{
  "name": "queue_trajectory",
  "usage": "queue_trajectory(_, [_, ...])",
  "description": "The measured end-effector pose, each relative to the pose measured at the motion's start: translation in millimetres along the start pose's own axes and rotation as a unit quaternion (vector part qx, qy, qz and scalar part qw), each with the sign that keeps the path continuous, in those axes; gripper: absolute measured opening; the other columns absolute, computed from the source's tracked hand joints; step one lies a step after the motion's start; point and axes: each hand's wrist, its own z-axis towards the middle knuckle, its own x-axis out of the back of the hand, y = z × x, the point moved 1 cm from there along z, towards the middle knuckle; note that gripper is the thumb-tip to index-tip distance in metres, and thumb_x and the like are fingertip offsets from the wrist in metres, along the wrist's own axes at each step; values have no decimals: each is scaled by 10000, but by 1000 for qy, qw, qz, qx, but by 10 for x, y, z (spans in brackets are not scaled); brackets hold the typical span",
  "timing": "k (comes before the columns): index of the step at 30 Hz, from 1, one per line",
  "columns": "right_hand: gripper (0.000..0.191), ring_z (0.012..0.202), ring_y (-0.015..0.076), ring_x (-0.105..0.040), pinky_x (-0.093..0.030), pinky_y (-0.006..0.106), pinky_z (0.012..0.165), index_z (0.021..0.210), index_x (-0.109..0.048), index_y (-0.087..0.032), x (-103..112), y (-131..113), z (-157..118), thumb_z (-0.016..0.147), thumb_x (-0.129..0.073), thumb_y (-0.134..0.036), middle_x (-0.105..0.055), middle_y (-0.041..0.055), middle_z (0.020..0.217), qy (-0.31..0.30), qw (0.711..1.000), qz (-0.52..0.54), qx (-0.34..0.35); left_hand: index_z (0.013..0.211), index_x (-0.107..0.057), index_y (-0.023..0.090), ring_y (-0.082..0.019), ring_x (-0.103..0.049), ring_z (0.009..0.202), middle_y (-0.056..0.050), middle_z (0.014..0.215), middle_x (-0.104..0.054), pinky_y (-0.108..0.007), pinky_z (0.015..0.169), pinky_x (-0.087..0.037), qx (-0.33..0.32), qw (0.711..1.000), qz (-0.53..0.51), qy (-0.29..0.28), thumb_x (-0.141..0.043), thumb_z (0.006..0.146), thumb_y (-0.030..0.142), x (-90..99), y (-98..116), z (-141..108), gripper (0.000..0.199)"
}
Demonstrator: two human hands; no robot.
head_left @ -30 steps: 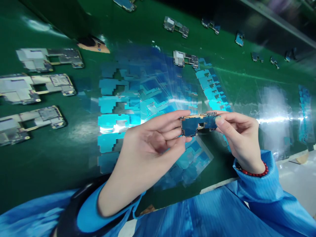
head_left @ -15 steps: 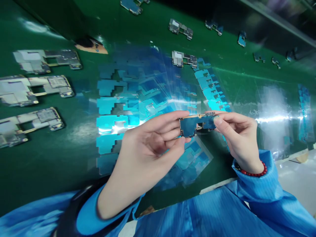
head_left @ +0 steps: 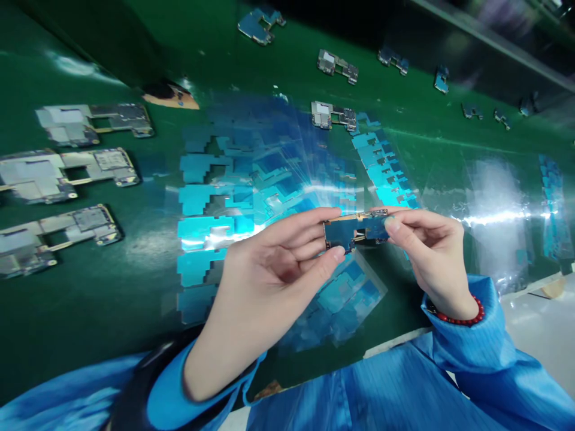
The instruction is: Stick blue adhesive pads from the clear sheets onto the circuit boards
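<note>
Between my two hands, above the green mat, I hold a small circuit board (head_left: 340,234) with a dark blue face turned up and a notch in its middle. My left hand (head_left: 283,263) grips its left end, thumb at the lower edge and fingers behind. At the right end, the thumb and forefinger of my right hand (head_left: 424,248) pinch it. Beneath and behind the hands lie clear sheets of blue die-cut film pieces (head_left: 202,199). A narrower strip of blue film (head_left: 381,167) runs beyond my right hand.
On the green mat (head_left: 148,299), several large-looking boards (head_left: 103,166) lie at the left. Smaller boards (head_left: 333,115) are scattered toward the back. More blue film (head_left: 551,206) lies at the far right. A dark post (head_left: 108,48) stands at the upper left.
My left thumb has slid slightly right along the board's lower edge. The board stays held in both hands, and the background has shifted a little down in the view.
</note>
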Motion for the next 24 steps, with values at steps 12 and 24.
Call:
queue_trajectory(12, [36,756,152,-738,-621,276,713,751,-760,-226,-27,-11,-13,787,-757,-227,-790,12,928,-10,1000,-1,0,945,-770,280,-113,-768,709,76,848,-806,-123,705,-612,-39,998,43,12,-756,711,70,31,-91,0,314])
queue_trajectory(24, [80,861,157,-747,-625,284,783,806,-774,-251,-68,-3,-44,783,-758,-177,-783,0,966,-23,999,28,17,872,-744,223,-116,-737,577,53,673,-776,-159,626,-621,-3,996,73,48,-780,705,143,37,-58,-6,188])
